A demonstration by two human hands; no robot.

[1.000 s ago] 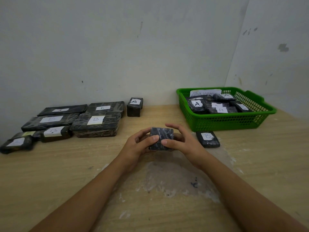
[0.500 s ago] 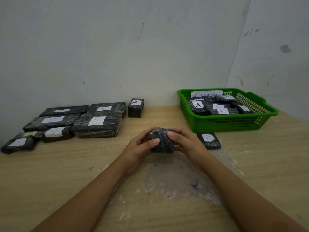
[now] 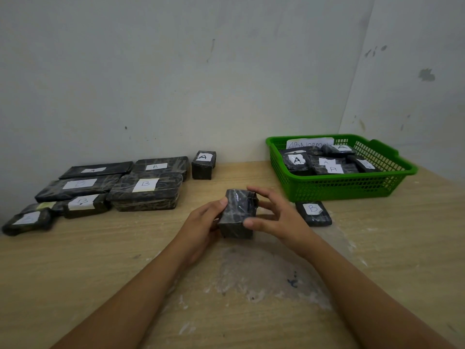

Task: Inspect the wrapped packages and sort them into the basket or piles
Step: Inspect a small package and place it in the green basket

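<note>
Held package: a small black wrapped block (image 3: 237, 214) stood upright above the table (image 3: 377, 260), near its middle, between both hands; no label showed on the faces in view.
Left hand: the left hand (image 3: 201, 222) gripped the block's left side, thumb on the upper front edge, fingers curled behind.
Right hand: the right hand (image 3: 274, 217) held the right side, thumb on the lower front corner; the fingers spread around the far side, and how firmly they touched could not be told.
Basket: a green basket (image 3: 339, 190) sat at the right rear, holding several black packages, some marked A, with a paper sign (image 3: 309, 143) at its back wall.
B package: a flat one marked B (image 3: 313, 214) lay on the table just in front of the basket, right of the right hand.
A package: a small block marked A (image 3: 203, 164) stood by the wall, apart from the others.
Piles: long and short black packages (image 3: 100, 187) lay grouped at the left, most marked B, one A, some labels blurred.
</note>
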